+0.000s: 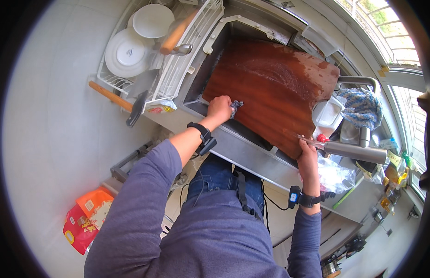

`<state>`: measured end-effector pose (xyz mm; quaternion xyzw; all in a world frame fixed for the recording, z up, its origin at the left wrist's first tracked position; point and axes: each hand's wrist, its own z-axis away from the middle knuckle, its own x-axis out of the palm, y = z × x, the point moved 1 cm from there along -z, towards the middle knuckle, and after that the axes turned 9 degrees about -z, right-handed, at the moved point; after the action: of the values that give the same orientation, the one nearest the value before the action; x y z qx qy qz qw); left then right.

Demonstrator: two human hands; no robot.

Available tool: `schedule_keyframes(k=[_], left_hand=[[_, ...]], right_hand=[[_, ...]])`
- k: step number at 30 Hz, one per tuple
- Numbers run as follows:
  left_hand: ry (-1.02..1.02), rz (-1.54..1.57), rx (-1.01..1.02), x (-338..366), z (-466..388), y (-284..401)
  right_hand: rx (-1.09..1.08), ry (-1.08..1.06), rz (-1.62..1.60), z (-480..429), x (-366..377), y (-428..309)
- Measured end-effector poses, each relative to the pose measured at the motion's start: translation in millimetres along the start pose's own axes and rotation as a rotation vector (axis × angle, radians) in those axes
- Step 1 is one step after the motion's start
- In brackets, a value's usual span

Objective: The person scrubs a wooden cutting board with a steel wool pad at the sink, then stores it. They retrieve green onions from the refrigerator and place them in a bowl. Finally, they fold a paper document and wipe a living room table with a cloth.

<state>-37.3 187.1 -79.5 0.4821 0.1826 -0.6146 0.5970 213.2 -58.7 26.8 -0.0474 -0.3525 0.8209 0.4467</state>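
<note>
A large wet wooden board (260,93) lies tilted across the metal sink (197,83). My left hand (220,108) is closed around a crumpled grey-blue cloth or scourer (236,107), at the board's near left edge. With my right hand (307,156) I grip the board's near right corner, some fingers hidden beneath it. Close by, a thin stream of water (309,140) runs from the cylindrical metal tap (354,151) onto that corner. Wet swirl marks show on the board's surface, and its far right part looks paler.
Left of the sink, a white dish rack (176,76) holds plates (126,52) and wooden-handled utensils. A black-handled knife (136,109) hangs at its near side. A blue-and-white knitted cloth (363,107) drapes over the tap pipe. Plastic bags (335,173) and bottles stand right.
</note>
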Motion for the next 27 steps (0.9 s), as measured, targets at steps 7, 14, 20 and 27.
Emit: schedule_keyframes(k=[7, 14, 20, 27], left_hand=[[-0.131, -0.202, -0.032, -17, -27, -2], [0.134, 0.103, 0.458, -25, 40, 103], [0.139, 0.279, 0.594, -29, 57, 127], [0.193, 0.406, 0.699, -23, 64, 133]], right_hand=[[-0.117, -0.048, 0.343, 9, 7, -25], [-0.458, -0.055, 0.457, 100, 38, -125], [-0.267, 0.08, 0.38, 106, 78, -169], [-0.437, 0.103, 0.159, 85, 94, -139]])
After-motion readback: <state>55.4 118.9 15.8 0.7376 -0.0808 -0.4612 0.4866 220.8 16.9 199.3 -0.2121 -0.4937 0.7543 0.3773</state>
